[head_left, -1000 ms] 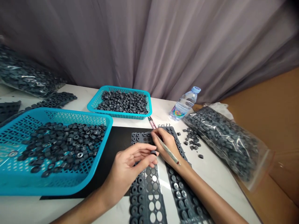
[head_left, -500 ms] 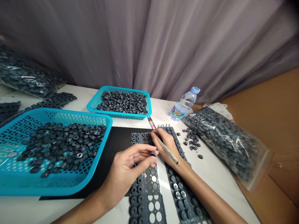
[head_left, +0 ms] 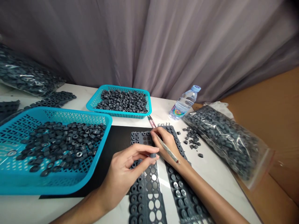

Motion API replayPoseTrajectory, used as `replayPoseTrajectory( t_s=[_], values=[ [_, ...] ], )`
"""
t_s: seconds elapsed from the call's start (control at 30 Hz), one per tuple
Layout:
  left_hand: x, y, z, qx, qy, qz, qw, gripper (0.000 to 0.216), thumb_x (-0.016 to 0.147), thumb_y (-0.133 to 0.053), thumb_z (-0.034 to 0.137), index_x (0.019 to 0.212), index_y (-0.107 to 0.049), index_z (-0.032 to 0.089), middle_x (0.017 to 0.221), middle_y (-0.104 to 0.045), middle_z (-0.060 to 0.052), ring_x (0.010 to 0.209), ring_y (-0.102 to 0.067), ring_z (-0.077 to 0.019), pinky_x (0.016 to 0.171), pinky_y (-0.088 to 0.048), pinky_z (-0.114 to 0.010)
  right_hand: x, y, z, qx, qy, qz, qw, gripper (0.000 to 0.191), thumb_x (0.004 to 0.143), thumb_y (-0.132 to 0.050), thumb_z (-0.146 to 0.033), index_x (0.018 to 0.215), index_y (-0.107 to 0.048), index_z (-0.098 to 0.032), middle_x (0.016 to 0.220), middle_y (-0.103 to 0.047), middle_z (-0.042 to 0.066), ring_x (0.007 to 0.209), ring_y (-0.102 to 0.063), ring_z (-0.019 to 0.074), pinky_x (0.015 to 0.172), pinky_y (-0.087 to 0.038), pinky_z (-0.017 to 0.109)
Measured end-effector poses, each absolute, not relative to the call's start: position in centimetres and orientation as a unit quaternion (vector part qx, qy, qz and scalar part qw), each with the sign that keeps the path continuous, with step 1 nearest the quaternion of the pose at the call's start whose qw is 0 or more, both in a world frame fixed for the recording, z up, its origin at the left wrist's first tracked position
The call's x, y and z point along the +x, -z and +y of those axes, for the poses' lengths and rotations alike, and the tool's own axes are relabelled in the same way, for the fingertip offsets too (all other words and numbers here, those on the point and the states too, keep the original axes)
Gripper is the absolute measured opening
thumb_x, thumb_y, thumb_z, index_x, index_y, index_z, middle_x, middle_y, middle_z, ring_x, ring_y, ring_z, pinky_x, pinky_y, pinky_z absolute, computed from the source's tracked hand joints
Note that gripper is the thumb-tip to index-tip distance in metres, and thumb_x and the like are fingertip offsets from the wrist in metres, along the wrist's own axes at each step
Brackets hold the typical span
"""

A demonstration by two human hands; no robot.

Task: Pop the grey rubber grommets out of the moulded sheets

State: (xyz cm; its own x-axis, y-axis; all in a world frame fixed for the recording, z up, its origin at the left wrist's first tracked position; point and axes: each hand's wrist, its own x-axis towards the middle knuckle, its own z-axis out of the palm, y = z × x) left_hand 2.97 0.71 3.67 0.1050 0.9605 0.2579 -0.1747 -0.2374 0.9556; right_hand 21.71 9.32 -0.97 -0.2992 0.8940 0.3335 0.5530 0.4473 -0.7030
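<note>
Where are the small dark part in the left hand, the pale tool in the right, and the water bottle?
Small dark part [head_left: 153, 155], head view: its exposed side.
Pale tool [head_left: 168, 150], head view: middle of its length.
Water bottle [head_left: 184, 103], head view: clear body.

Head-worn view, facing forward and down, close over table [head_left: 217, 168], curtain [head_left: 126, 40] beyond

The black mat [head_left: 118, 138] lay open
The large turquoise basket [head_left: 60, 185] walled its left, the left hand [head_left: 125, 165] its right.
</note>
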Motion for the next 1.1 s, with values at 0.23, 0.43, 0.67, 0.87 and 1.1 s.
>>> replayPoseTrajectory(
  t_s=[0.23,0.43,0.67,0.87,1.1],
  values=[
    [2.9,-3.5,0.8,0.558,-0.561,0.352,0.499,0.015,0.091,-0.074,0.014,0.104,-0.076,0.021,0.106,-0.081,-0.002,0.092,-0.079,-0.0171,0.089,-0.066,-0.024,21.7,1.0,9.3,-0.468,-0.241,-0.77,0.36,0.016,0.106,-0.05,-0.027,0.098,-0.062,-0.021,0.092,-0.066,0.004,0.081,-0.063,0.0197,0.078,-0.049,0.03],
    [2.8,-3.4,0.8,0.577,-0.562,0.355,0.475,0.016,0.093,-0.072,0.013,0.104,-0.076,0.023,0.106,-0.08,0.0,0.093,-0.078,-0.0154,0.091,-0.064,-0.023,21.7,1.0,9.4,-0.465,-0.235,-0.773,0.362,0.016,0.106,-0.05,-0.027,0.097,-0.062,-0.021,0.092,-0.066,0.005,0.082,-0.063,0.0199,0.079,-0.049,0.03],
    [2.7,-3.4,1.0,0.597,-0.558,0.363,0.447,0.014,0.093,-0.071,0.013,0.102,-0.075,0.023,0.107,-0.08,0.0,0.097,-0.077,-0.0147,0.092,-0.063,-0.022,21.8,1.2,9.4,-0.457,-0.223,-0.781,0.363,0.015,0.106,-0.05,-0.027,0.098,-0.062,-0.021,0.093,-0.067,0.006,0.083,-0.064,0.0207,0.08,-0.05,0.031],
    [2.8,-2.8,1.1,0.584,-0.537,0.389,0.468,0.012,0.092,-0.074,0.019,0.104,-0.076,0.022,0.108,-0.08,-0.002,0.091,-0.077,-0.0152,0.088,-0.063,-0.022,21.8,1.2,9.5,-0.449,-0.226,-0.786,0.361,0.016,0.107,-0.049,-0.028,0.102,-0.062,-0.022,0.097,-0.068,0.006,0.088,-0.065,0.0217,0.081,-0.05,0.032],
    [2.9,-0.9,2.0,0.466,-0.524,0.413,0.58,0.02,0.084,-0.082,0.025,0.1,-0.072,0.019,0.101,-0.081,-0.004,0.081,-0.078,-0.0154,0.083,-0.065,-0.023,21.8,1.2,9.4,-0.446,-0.226,-0.789,0.357,0.016,0.108,-0.049,-0.03,0.101,-0.062,-0.022,0.098,-0.068,0.007,0.09,-0.066,0.0226,0.081,-0.05,0.032]
  ],
)
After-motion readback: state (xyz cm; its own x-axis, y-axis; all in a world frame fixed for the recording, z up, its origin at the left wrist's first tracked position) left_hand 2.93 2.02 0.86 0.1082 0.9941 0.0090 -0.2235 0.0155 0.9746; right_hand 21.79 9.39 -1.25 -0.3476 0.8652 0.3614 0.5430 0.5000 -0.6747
